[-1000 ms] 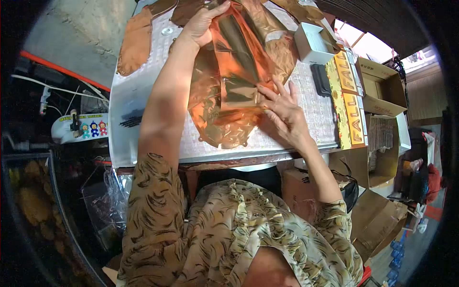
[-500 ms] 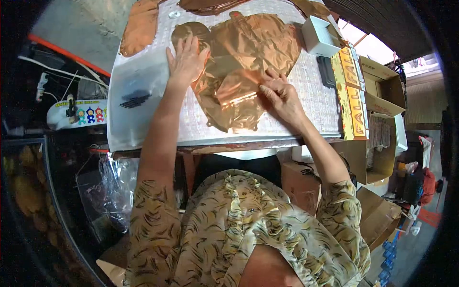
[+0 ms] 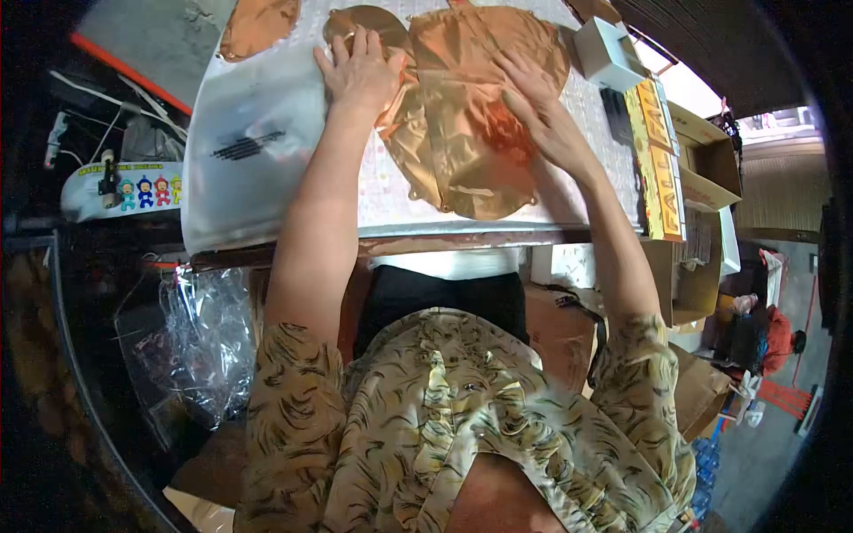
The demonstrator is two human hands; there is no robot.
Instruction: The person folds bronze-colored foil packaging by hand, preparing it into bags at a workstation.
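Note:
A flat copper-coloured foil balloon [image 3: 453, 115] lies spread on the table, with small tabs along its edge and a rounded lobe at its upper left. My left hand [image 3: 362, 75] rests on that lobe and the part beside it, fingers spread and palm down. Across the balloon's right side my right hand [image 3: 544, 111] is stretched out, its fingers extended and holding nothing. The foil near my right palm is shiny and slightly creased. Left of the balloon lies a clear plastic bag [image 3: 240, 191] with dark print.
More copper foil [image 3: 258, 27] lies at the table's far left. A white box [image 3: 607, 55] and yellow boxes marked FALL [image 3: 662, 191] line the right edge, with cardboard cartons [image 3: 706, 164] beyond. Another person in red [image 3: 780, 338] is far right.
My right hand has let go of the foil flap it was lifting and moved up and outward, now flat. The flap lies down. My left hand stays spread on the lobe.

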